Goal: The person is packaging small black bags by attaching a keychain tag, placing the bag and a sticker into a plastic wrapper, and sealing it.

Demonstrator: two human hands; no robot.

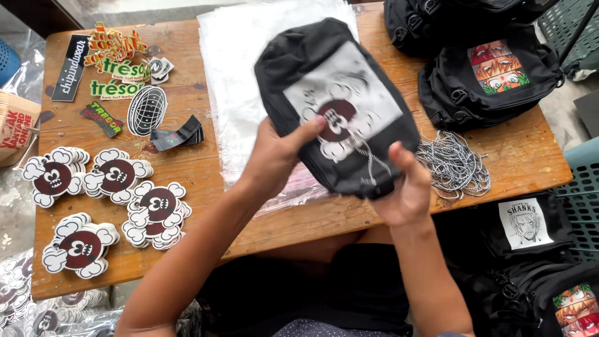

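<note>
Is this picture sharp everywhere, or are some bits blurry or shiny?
Head view: soft, even daylight, faint shadows; the black fabric pouch with a white printed panel is slightly motion-blurred between left hand and right hand; clear plastic sheets glare white; table edges bow slightly.

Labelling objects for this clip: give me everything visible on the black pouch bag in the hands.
The black pouch bag looks like soft fabric, rounded, with a pale printed panel showing a dark red skull-and-cloud figure. A bead chain hangs over its front. It is held tilted above the wooden table and clear plastic sleeves, left hand thumb on the print, right hand at its lower edge.
</note>
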